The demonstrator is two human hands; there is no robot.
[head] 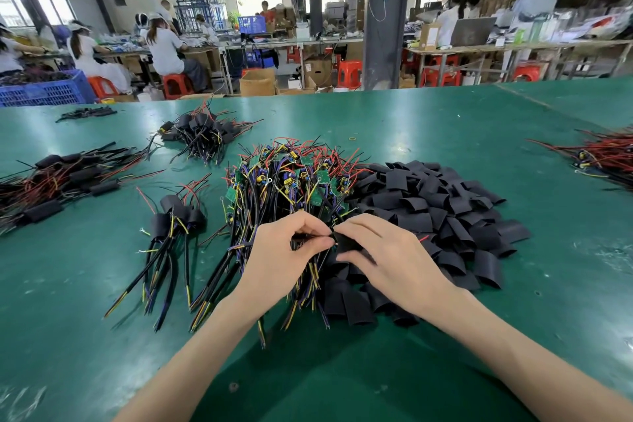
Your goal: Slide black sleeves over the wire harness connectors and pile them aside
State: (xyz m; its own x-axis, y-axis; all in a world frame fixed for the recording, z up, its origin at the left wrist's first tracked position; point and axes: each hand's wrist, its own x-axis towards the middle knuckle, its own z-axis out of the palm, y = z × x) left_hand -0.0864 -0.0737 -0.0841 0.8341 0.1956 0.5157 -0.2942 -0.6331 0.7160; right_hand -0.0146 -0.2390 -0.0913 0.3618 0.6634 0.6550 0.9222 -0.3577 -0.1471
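Note:
A big heap of unsleeved wire harnesses (287,178) with small green boards lies at the table's middle. To its right spreads a pile of flat black sleeves (442,212). My left hand (284,253) pinches the wires of one harness at the heap's near edge. Touching it, my right hand (383,257) holds a black sleeve (346,241) against that harness end; a red wire tip pokes out by the fingers. A small pile of sleeved harnesses (174,216) lies to the left.
More sleeved bundles lie at the far left (51,181) and behind (202,134). A red-wired bundle (603,154) sits at the right edge. The green table (445,120) ends at the back; beyond it people work at benches beside a blue crate (44,89).

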